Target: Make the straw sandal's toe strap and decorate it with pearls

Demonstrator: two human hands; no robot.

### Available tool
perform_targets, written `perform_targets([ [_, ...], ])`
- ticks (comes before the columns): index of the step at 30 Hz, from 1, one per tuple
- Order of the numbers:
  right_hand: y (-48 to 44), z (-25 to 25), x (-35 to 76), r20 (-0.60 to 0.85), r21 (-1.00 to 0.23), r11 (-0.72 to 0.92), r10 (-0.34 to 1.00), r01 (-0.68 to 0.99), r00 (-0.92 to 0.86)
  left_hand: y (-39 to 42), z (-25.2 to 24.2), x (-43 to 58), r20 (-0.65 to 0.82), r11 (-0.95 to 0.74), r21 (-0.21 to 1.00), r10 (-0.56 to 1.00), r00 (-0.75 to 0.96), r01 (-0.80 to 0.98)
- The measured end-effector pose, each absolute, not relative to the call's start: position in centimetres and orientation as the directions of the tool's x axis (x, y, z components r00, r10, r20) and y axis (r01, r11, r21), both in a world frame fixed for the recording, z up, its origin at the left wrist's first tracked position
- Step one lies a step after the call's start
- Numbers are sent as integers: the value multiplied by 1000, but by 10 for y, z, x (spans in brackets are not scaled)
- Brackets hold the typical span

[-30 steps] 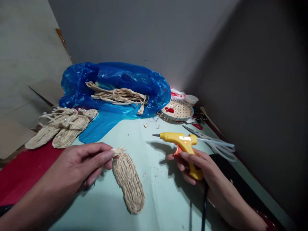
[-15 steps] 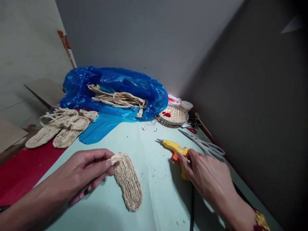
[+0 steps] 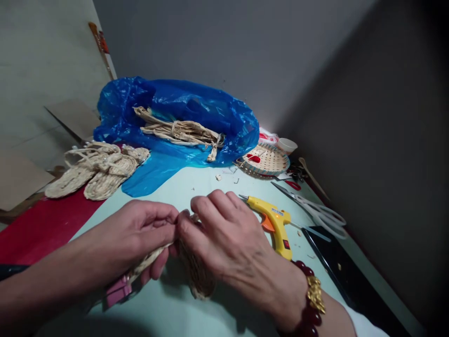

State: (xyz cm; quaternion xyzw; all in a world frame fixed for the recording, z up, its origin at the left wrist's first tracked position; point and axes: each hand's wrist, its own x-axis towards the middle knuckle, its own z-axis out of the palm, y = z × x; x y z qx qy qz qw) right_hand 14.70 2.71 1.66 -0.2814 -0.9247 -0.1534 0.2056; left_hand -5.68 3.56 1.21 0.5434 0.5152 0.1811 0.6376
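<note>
A small woven straw sole (image 3: 199,276) hangs between my hands, its upper end hidden behind my fingers. My left hand (image 3: 147,238) is closed in a pinch on its straw braid (image 3: 149,262). Below that hand a pink binder clip (image 3: 119,290) is fixed to the braid. My right hand (image 3: 224,248) is closed too, its thumb and fingertips pressed at the sole's top end against the left fingertips. Just beyond the right hand, a yellow glue gun (image 3: 268,210) with an orange trigger lies on the table, a glue stick sticking out of its back.
Finished straw sandals (image 3: 101,171) lie at the left on red cloth (image 3: 49,224). A blue plastic bag (image 3: 196,100) with a bundle of straw (image 3: 185,133) sits at the back. Rightward are a woven basket (image 3: 273,161), scissors (image 3: 312,208) and a black flat object (image 3: 343,267).
My right hand has let go of the glue gun, which lies on the table, and moved left to the sole. The left hand keeps hold of the braid. The view has shifted slightly.
</note>
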Motion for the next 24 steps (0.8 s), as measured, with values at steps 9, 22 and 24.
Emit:
perform_targets([
  [9, 39, 27, 156, 401, -53, 830, 527, 556, -749, 44, 44, -37, -471, 356, 859, 832, 295, 368],
  [22, 55, 1, 162, 39, -847, 302, 857, 438, -514, 48, 55, -48, -370, 203, 867, 875, 314, 456],
  [24, 53, -5, 161, -12, -872, 247, 853, 423, -522, 53, 48, -46, -390, 233, 873, 861, 325, 430],
])
